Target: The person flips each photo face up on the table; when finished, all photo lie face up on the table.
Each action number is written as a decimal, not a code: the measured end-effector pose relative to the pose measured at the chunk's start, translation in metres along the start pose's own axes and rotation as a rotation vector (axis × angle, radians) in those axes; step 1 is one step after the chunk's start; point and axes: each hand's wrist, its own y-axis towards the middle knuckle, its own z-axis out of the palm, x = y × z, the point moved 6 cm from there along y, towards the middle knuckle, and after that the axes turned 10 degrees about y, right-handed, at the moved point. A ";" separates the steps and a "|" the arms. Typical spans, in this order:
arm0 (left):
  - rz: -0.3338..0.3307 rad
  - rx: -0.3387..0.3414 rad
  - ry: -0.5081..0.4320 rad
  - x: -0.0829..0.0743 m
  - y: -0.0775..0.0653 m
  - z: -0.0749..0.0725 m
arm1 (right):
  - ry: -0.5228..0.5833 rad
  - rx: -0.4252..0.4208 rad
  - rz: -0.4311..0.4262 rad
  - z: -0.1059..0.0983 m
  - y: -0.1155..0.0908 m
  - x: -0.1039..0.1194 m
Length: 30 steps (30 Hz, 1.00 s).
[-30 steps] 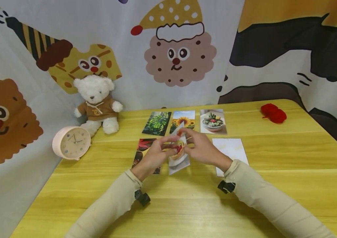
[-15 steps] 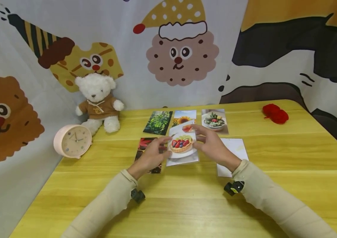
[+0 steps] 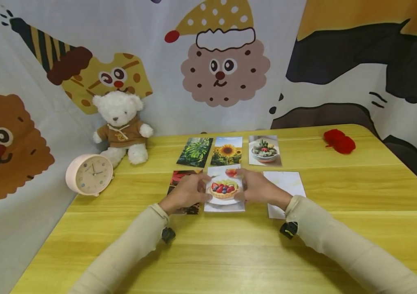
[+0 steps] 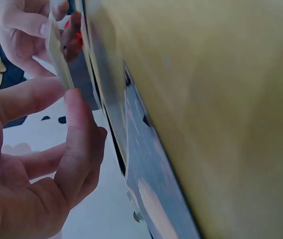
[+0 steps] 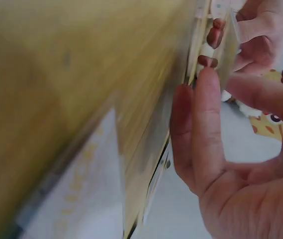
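Note:
A photo card with a fruit tart and a red drink (image 3: 224, 190) is between both hands in the head view, close over the table with its picture upward. My left hand (image 3: 188, 190) pinches its left edge between thumb and fingers; the left wrist view shows the thin card edge (image 4: 57, 52) at the fingertips. On the opposite edge, my right hand (image 3: 261, 188) pinches with thumb and fingers. A dark card with red leaves (image 3: 180, 178) lies partly hidden by the left hand. Beside the right hand is a white card with faint yellow print (image 3: 284, 183).
Behind lie a green leaf card (image 3: 195, 152), a sunflower card (image 3: 226, 151) and a cactus bowl card (image 3: 264, 150). A pink clock (image 3: 90, 175) and a white teddy bear (image 3: 121, 126) are at the left. Red yarn (image 3: 340, 141) lies at the back right.
The tart card has turned from steeply tilted to nearly flat and come down toward the table between both hands. The sunflower card behind it now shows fully.

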 end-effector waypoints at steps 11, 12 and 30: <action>0.035 0.067 0.288 -0.007 0.014 0.005 | -0.156 0.097 0.103 0.012 0.010 0.000; 0.037 0.069 0.325 -0.008 0.016 0.006 | -0.162 0.096 0.107 0.013 0.011 0.000; 0.013 0.092 0.450 -0.014 0.022 0.008 | -0.235 0.133 0.147 0.017 0.014 -0.002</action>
